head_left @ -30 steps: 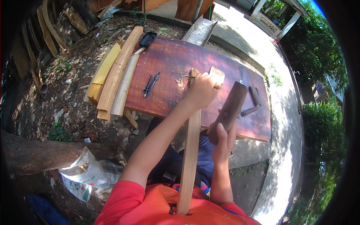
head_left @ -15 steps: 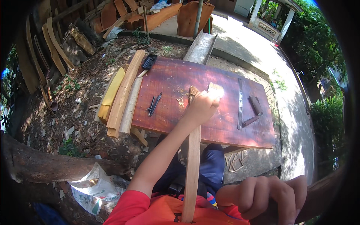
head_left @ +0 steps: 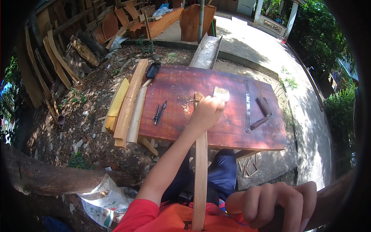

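Observation:
A long, pale wooden strip (head_left: 200, 174) runs from my chest up over the near edge of the reddish-brown table (head_left: 177, 127). Above the strip's far part lies my left hand (head_left: 207, 113), closed, with the light bristles of a flat brush (head_left: 221, 93) showing past its fingers. The brush's handle is hidden by the hand. Beside the strip's far end is a brown wooden piece (head_left: 198, 96) with shavings around it. My right hand (head_left: 274, 203) is raised close at the lower right with its fingers curled. Whatever may be inside it is hidden.
Dividers (head_left: 160, 113) lie on the table's left part. A metal ruler (head_left: 247, 108) and a folded brown strip (head_left: 262, 112) lie at right. Wooden boards (head_left: 131, 104) and a black tray-like object (head_left: 153, 70) line the left edge. A log (head_left: 65, 176) and white sack (head_left: 106, 197) are lower left.
The view has shifted slightly, so the table appears a little lower on its left side. Both hands, the strip and the brush keep nearly the same places.

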`<state>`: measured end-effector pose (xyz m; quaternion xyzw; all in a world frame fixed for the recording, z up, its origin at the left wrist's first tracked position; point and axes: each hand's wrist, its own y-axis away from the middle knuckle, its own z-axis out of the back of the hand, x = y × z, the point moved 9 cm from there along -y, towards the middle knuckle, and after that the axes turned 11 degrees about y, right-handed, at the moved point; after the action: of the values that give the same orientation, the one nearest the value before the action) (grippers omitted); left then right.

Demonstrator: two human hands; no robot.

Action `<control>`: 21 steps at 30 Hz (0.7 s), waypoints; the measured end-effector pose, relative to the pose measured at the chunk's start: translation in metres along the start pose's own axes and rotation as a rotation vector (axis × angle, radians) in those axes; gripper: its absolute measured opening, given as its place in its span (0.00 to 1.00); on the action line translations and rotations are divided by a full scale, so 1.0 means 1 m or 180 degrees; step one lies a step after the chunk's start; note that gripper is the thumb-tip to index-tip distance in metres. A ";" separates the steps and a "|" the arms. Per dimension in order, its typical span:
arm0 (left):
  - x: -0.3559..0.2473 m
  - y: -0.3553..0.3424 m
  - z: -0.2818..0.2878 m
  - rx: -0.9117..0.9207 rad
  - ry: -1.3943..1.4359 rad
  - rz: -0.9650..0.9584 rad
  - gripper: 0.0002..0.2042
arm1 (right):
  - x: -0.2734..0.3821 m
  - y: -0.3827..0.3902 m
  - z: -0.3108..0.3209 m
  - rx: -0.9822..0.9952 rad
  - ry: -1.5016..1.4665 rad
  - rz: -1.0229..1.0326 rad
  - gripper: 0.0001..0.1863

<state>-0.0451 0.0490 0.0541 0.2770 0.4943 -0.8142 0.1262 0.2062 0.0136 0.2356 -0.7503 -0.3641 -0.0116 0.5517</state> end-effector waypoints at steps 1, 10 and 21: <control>-0.002 0.000 -0.001 0.0008 0.0012 -0.0084 0.13 | 0.000 0.000 0.000 0.0002 0.0007 -0.0007 0.07; -0.001 0.002 0.000 -0.0003 0.0000 -0.0116 0.12 | -0.006 0.002 -0.005 0.0139 -0.0012 -0.0089 0.11; 0.002 0.002 0.004 -0.0073 0.0033 0.0024 0.12 | -0.012 -0.001 -0.004 0.0070 0.0056 -0.0050 0.11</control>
<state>-0.0468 0.0445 0.0532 0.2815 0.5032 -0.8066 0.1299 0.1985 0.0037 0.2334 -0.7412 -0.3651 -0.0186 0.5630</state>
